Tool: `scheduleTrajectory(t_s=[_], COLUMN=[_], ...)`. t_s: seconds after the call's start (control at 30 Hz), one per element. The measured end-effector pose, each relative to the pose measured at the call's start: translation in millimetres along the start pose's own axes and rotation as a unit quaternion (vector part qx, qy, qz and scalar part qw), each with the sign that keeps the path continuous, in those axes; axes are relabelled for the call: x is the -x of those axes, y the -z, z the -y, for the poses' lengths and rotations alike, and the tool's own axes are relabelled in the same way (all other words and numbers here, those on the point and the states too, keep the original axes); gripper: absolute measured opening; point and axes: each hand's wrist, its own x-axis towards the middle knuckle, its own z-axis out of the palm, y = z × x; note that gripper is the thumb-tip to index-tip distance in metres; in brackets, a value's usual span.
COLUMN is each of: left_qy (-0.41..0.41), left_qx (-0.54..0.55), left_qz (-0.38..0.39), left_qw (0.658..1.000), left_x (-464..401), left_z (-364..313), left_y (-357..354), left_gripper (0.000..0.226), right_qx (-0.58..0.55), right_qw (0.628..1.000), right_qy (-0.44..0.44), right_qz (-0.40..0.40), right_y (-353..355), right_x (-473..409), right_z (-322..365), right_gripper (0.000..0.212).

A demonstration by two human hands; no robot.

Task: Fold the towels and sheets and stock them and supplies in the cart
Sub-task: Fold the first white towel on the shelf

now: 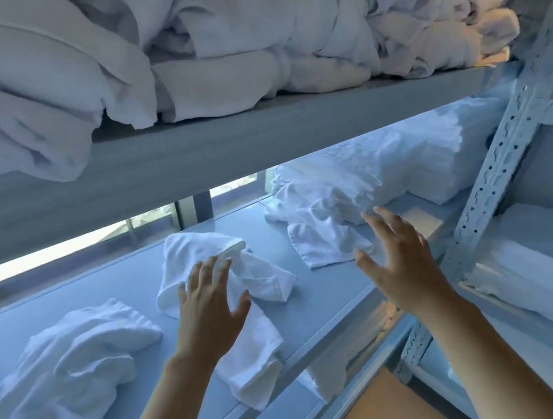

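A crumpled white towel (247, 308) lies on the grey middle shelf (325, 295), one end hanging over the front edge. My left hand (210, 303) is spread over it with straight fingers, holding nothing. My right hand (398, 255) is open too, fingers stretched toward a second rumpled white cloth (323, 238) lying further back and to the right. A larger bunched towel (65, 373) sits on the shelf at the left. No cart is in view.
The upper shelf (221, 145) carries a heap of unfolded white linen (169, 45) that overhangs at the left. A pile of white bedding (422, 157) fills the back right. A perforated metal post (500, 166) stands at right, with folded linen (549, 274) beyond it.
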Motion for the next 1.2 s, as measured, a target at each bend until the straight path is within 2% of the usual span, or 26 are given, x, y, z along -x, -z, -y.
scheduleTrajectory(t_s=[0.3,0.53,0.73,0.87,0.97,1.07,1.2], left_qy=[0.094,0.181,0.198,0.201,0.196,0.197,0.258], left_qx=[-0.07,-0.084,-0.098,-0.095,-0.093,-0.11,-0.133], left_qz=[0.07,0.204,0.194,0.179,0.159,0.173,0.144], left_qw=[0.991,0.958,0.956,0.958,0.963,0.959,0.946], left_x=[-35,-4,33,65,86,101,114], left_z=[33,46,35,21,13,8,7], left_y=[-72,-136,-145,-139,-132,-121,-107], left_gripper=[0.073,0.074,0.071,0.072,0.07,0.066,0.064], right_qx=[-0.051,-0.072,-0.093,-0.112,-0.118,-0.085,-0.049], right_qw=[0.995,0.972,0.948,0.93,0.909,0.879,0.846], right_qy=[0.06,0.115,0.175,0.235,0.287,0.331,0.329], right_qz=[0.064,0.194,0.25,0.26,0.279,0.334,0.417], right_y=[-95,-182,-225,-243,-257,-273,-297], right_x=[-106,-134,-143,-139,-134,-129,-118], right_z=[-25,-24,2,26,41,55,51], right_gripper=[0.063,0.066,0.071,0.079,0.096,0.12,0.131])
